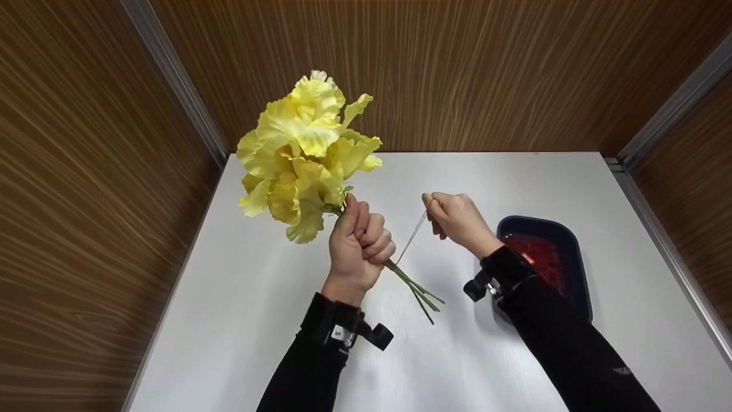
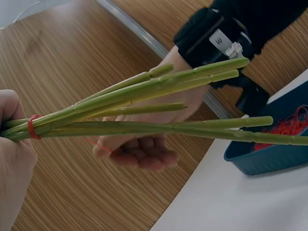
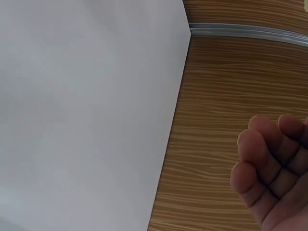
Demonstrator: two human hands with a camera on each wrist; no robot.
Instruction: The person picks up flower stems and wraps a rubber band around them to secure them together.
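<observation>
The left hand (image 1: 359, 243) is closed in a fist around the stems (image 1: 414, 289) of a yellow bouquet (image 1: 303, 157), held upright above the tabletop (image 1: 240, 297). The right hand (image 1: 454, 220) pinches a red rubber band (image 1: 412, 237), which is stretched taut from the stems up to the fingertips. In the left wrist view, one turn of the band (image 2: 32, 126) already circles the stems just below the fist, and the lower stem ends (image 2: 207, 77) fan apart. A blue tray (image 1: 577, 269) holding more red bands rests on the tabletop at the right, under the right forearm.

Hazards, as judged from this position:

1. Band breakage. The band is pulled long and thin; further tension could snap it.
2. Band release. A pinch grip on a taut band can slip, and the band would recoil toward the left hand.
3. Loose binding. The splayed stem ends may escape the next loop if it is not passed over all of them.
4. Stem shift. A slackened left fist would let the stems slide.
</observation>
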